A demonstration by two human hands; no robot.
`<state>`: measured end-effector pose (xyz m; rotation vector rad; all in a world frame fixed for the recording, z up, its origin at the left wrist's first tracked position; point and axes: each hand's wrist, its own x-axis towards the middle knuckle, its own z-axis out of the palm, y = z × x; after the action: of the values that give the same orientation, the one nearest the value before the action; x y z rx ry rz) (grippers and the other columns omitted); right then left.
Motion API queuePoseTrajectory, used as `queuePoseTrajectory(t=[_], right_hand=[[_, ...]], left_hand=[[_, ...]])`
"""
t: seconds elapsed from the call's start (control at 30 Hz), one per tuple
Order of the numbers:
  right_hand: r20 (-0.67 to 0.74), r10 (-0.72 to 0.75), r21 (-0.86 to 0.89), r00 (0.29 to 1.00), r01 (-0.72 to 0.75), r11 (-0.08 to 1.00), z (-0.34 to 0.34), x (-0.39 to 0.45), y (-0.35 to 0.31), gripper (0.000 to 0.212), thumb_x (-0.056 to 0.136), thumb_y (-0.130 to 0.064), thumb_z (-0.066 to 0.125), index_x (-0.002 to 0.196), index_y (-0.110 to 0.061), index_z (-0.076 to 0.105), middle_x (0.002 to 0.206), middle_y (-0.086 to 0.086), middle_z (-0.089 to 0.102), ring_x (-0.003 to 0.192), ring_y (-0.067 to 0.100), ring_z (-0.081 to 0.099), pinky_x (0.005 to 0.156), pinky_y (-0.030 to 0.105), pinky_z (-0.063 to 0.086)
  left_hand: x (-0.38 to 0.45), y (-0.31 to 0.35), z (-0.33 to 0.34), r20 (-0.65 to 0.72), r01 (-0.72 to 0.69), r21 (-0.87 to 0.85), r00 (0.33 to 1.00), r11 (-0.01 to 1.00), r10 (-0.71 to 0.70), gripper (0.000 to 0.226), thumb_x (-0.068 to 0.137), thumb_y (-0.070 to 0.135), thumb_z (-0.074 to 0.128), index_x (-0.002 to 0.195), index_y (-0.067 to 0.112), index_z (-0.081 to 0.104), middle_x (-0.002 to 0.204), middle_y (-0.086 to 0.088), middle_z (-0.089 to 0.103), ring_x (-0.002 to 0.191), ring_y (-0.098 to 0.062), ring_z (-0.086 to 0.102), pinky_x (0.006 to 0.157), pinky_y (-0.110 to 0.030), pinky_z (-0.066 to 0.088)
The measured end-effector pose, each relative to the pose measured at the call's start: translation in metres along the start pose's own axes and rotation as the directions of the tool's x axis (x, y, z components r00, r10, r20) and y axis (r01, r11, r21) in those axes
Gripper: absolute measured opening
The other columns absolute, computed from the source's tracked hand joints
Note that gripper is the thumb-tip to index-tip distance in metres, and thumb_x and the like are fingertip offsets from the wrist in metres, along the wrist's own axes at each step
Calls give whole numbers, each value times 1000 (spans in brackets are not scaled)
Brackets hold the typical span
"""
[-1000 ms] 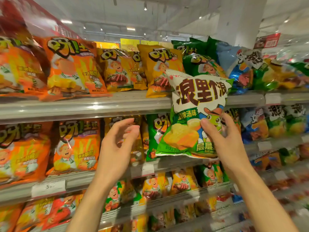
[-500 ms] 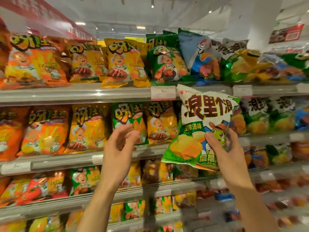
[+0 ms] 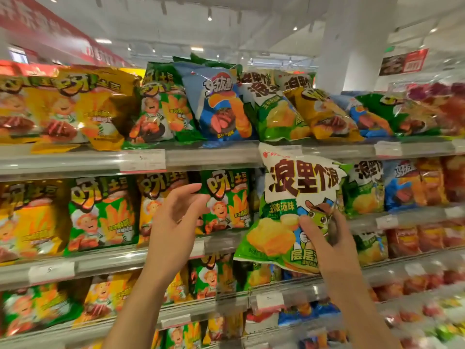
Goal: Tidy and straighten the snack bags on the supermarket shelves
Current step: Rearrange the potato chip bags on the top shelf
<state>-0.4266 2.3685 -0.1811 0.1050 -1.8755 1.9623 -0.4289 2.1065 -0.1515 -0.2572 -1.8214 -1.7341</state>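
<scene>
My right hand (image 3: 324, 238) grips a white-and-green chip bag (image 3: 292, 197) by its lower right part, thumb on the front, and holds it upright in front of the second shelf. My left hand (image 3: 176, 217) hangs in the air with relaxed fingers, holding nothing, in front of a green fries bag (image 3: 227, 200) on the second shelf. On the top shelf stand a blue bag (image 3: 219, 104), a tilted white-and-green bag (image 3: 274, 109) of the same kind as mine, and a leaning yellow bag (image 3: 319, 112).
Rows of yellow, orange and green snack bags fill the shelves, such as a yellow bag (image 3: 88, 107) at top left. Shelf rails carry price tags (image 3: 143, 159). A white pillar (image 3: 352, 46) rises behind the shelving at right. Lower shelves (image 3: 226, 306) hold more bags.
The view has swung right along the shelves. My right hand still carries the white-and-green bag, now lower in front of the second shelf. My left hand stays raised and empty.
</scene>
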Motion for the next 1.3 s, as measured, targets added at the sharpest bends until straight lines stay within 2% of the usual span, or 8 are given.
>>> queuePoseTrajectory(t=[0.23,0.37,0.43,0.67,0.87,0.97,1.13,1.3], right_hand=[[-24,-57,-24,998,57,998,-27,53,-1,117,43,-90,78,147,-47,44,142,-16,60,134,11,55,110,49,48],[-35,-107,-53,994,105,993,-35,79,1,45,60,-76,72,99,-82,51,108,-46,63,99,-24,58,71,5,51],[-32,-109,-28,994,108,994,-39,87,1,36,63,-69,71,91,-83,52,102,-48,63,95,-25,58,64,-3,45],[42,-158,55,987,155,986,-78,131,16,39,70,-73,77,103,-76,56,113,-33,70,102,-7,68,77,14,56],[146,-165,74,975,156,985,-131,178,20,39,72,-66,71,106,-77,54,111,-42,65,103,-18,61,70,2,49],[194,-168,73,966,156,985,-166,201,18,66,68,-81,72,128,-64,52,119,-34,66,111,-12,60,77,10,49],[228,-197,102,954,178,979,-210,241,10,54,70,-65,69,122,-53,58,93,-32,71,80,-14,66,62,1,46],[272,-166,179,948,120,976,-227,271,-3,50,70,-58,69,119,-48,59,98,-30,72,82,-15,68,57,0,46]], left_hand=[[36,-15,53,-9,-50,-68,999,996,49,21,97,34,69,118,38,69,108,13,76,99,-6,73,75,-23,60],[47,-22,76,-26,-53,-74,998,996,52,20,97,32,68,117,36,69,106,13,76,96,-6,73,74,-20,59],[48,-23,87,-39,-42,-70,998,997,39,19,97,30,69,115,36,70,103,14,76,92,-5,73,68,-12,55],[49,-26,132,-122,-60,4,991,998,60,19,97,23,68,113,32,71,98,14,77,87,-1,73,67,-9,53],[43,-21,197,-209,-91,104,972,990,111,17,99,23,65,113,32,68,98,11,77,89,-7,73,73,-19,58],[38,-15,236,-214,-97,160,968,982,130,15,100,31,65,114,35,68,103,10,77,93,-9,73,76,-29,61],[44,-1,282,-223,-119,244,959,962,176,18,95,42,68,113,40,68,102,12,77,93,-7,74,74,-25,61],[75,21,318,-190,-150,429,949,891,251,12,100,37,64,111,39,66,100,25,71,91,1,69,78,-28,54]])
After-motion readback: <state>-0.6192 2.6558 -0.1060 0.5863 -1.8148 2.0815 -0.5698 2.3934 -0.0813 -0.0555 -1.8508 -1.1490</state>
